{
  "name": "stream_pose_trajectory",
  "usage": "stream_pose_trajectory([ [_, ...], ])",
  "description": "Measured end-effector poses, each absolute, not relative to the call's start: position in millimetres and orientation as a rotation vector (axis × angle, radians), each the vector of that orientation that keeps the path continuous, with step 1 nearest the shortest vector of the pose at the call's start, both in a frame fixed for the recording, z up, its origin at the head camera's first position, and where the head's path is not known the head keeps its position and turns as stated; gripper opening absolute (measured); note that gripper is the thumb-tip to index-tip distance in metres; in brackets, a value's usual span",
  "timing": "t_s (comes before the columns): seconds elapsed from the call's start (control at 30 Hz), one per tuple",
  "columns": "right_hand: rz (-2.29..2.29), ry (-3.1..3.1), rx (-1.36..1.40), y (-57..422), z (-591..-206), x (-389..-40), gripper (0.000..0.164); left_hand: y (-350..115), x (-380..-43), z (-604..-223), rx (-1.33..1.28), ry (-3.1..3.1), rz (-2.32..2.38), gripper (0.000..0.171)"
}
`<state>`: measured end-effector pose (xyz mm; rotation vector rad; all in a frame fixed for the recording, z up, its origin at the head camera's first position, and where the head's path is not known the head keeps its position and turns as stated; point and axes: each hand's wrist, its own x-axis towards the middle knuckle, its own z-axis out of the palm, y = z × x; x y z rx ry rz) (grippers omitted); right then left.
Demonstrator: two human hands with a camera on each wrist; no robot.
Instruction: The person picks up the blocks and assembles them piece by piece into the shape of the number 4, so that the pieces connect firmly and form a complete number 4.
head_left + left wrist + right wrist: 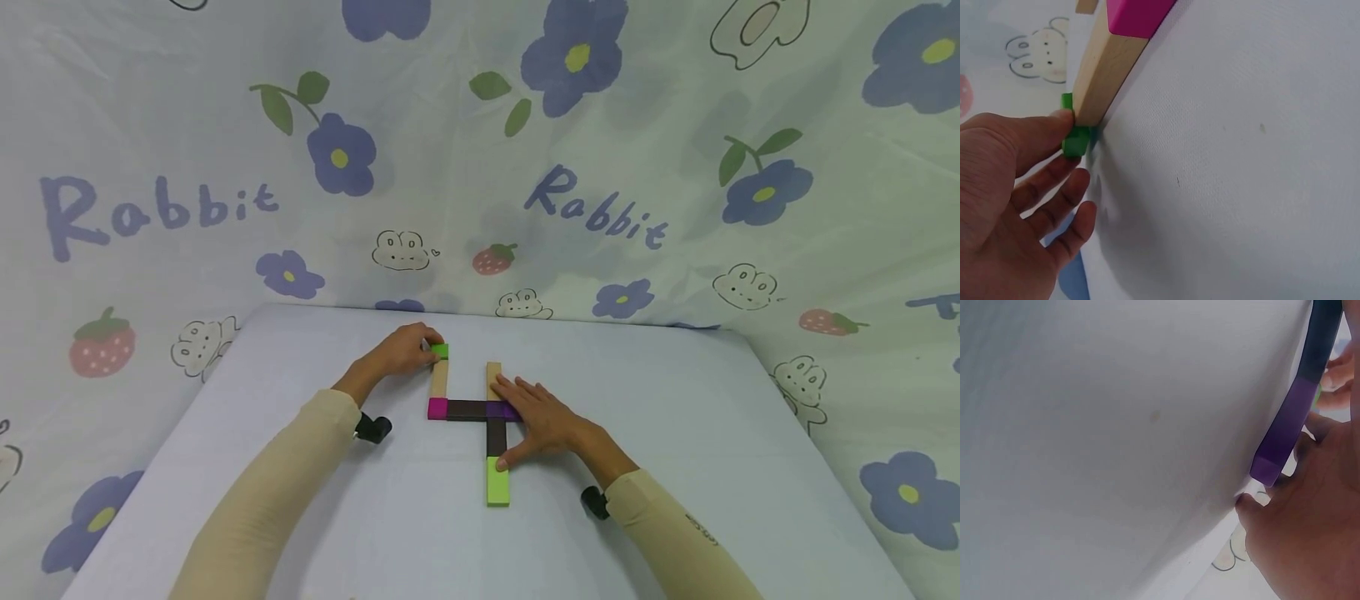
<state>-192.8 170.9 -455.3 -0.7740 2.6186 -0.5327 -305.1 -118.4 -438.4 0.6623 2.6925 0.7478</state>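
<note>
On the white table, coloured wooden blocks form an angular figure. My left hand pinches a small green block against the far end of a tan block. That tan block meets a magenta block, from which a black block runs right to a purple block. My right hand spreads over the purple part, covering its right end. Its fingers reach a second tan block; the thumb lies at the border of another black block and a lime block.
A patterned cloth with flowers and rabbits hangs behind the table's far edge. Small black wrist devices sit under both sleeves, near the tabletop.
</note>
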Motion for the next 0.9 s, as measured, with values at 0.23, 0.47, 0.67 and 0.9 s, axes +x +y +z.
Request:
stream_pose_trajectory([
  [0.23, -0.525, 2.621, -0.781, 171.5, -454.8, -192.5, 0.125, -118.4, -303.3, -437.0, 0.644, 2.691, 0.747, 0.036],
  [0.47, -0.535, 2.618, -0.780, 172.1, -455.6, -193.4, 0.126, -119.0, -303.9, -438.5, 0.651, 2.689, 0.744, 0.036],
  [0.67, -0.527, 2.625, -0.783, 172.4, -457.7, -194.3, 0.127, -119.4, -304.8, -439.4, 0.646, 2.683, 0.760, 0.036],
  [0.9, -0.516, 2.624, -0.770, 171.8, -457.0, -193.3, 0.127, -119.8, -305.5, -440.1, 0.668, 2.688, 0.745, 0.037],
])
